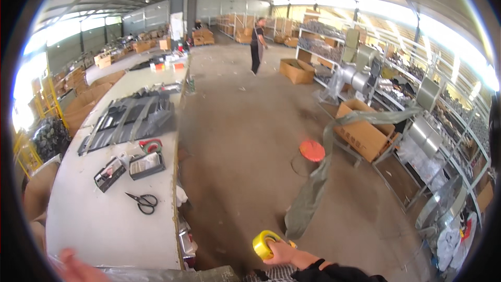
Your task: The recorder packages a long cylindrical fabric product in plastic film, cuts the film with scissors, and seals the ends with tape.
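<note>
My right hand [282,252] is closed around a roll of yellow packing tape [259,246], held over the floor just right of the table. Low at the left, my left hand [78,270] is over the near end of the white table [112,219]; motion smears its fingers. Black-handled scissors [146,204] lie on the tabletop, with two small dark open boxes [146,166] and a red tape dispenser [151,147] beyond them. Farther up the table is a stack of dark grey strips or panels [130,117], partly under clear plastic.
A long grey-green sheet [308,198] runs from the floor to the racks at right. Near it stands a red round stool [312,151]. Cardboard boxes [362,133] and metal shelving [402,73] line the right side. Another person [257,44] stands farther back.
</note>
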`<state>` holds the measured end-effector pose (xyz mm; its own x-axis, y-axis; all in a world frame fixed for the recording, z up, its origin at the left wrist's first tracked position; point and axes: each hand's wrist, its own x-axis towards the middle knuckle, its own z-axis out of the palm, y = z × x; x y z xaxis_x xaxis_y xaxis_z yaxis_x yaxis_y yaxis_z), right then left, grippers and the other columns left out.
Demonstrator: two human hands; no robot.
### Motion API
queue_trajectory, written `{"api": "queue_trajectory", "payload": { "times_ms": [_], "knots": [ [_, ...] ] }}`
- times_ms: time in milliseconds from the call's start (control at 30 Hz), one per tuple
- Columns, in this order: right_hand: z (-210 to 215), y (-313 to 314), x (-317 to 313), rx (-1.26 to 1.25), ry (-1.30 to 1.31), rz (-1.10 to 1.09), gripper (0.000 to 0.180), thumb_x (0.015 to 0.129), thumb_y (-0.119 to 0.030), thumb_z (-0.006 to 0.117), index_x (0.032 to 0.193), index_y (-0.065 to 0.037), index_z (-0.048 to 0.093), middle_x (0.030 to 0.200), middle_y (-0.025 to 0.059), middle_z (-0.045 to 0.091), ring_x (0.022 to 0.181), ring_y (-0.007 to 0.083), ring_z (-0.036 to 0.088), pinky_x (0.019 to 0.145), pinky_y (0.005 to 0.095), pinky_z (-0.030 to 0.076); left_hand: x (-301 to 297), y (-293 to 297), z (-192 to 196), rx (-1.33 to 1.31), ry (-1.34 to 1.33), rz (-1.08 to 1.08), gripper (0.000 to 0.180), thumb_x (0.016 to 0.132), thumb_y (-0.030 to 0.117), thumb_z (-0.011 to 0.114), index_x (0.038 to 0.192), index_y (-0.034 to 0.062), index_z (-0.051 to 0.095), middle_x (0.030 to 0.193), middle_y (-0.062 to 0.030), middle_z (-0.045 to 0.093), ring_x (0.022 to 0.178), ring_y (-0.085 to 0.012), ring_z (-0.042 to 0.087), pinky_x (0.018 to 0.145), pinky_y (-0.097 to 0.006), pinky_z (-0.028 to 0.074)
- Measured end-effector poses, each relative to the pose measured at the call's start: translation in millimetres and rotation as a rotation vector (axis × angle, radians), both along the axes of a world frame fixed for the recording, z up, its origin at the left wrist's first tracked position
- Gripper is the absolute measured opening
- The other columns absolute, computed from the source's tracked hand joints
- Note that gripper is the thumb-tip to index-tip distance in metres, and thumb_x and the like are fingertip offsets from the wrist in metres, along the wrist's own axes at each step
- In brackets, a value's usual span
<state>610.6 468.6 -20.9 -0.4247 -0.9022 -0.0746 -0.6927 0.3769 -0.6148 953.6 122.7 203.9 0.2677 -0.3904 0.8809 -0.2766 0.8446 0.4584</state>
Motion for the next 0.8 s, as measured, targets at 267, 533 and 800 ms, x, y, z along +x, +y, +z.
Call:
{"api": "queue_trajectory", "payload": {
  "times_ms": [267, 533, 800],
  "knots": [
    [-9, -29, 7, 0.098, 0.001, 0.157, 0.065, 0.070, -0.043, 0.067, 0.111, 0.001, 0.045, 0.099, 0.0212, 0.060, 0.094, 0.0371, 0.058, 0.088, 0.0415, 0.041, -64, 51, -120, 0.399, -1.134, -0.642, 0.029, 0.067, 0.014, 0.068, 0.095, 0.0062, 0.065, 0.093, -0.0117, 0.064, 0.093, -0.0309, 0.059, 0.082, -0.040, 0.047],
    [-7, -42, 10, 0.052, 0.032, 0.271, 0.063, 0.069, -0.043, 0.067, 0.110, 0.000, 0.048, 0.097, 0.0204, 0.061, 0.093, 0.0362, 0.058, 0.086, 0.0418, 0.042, -23, 66, -169, 0.609, -1.176, -0.599, 0.026, 0.068, 0.016, 0.068, 0.092, 0.0058, 0.066, 0.093, -0.0101, 0.065, 0.092, -0.0295, 0.058, 0.084, -0.041, 0.045],
    [0, -68, 4, 0.079, 0.059, 0.374, 0.064, 0.068, -0.044, 0.067, 0.111, 0.000, 0.049, 0.095, 0.0196, 0.062, 0.091, 0.0363, 0.059, 0.086, 0.0415, 0.041, 8, 82, -188, 0.655, -1.085, -0.084, 0.040, 0.068, 0.015, 0.068, 0.106, 0.0057, 0.060, 0.118, -0.0157, 0.052, 0.112, -0.0362, 0.044, 0.101, -0.048, 0.029]
  ]
}}
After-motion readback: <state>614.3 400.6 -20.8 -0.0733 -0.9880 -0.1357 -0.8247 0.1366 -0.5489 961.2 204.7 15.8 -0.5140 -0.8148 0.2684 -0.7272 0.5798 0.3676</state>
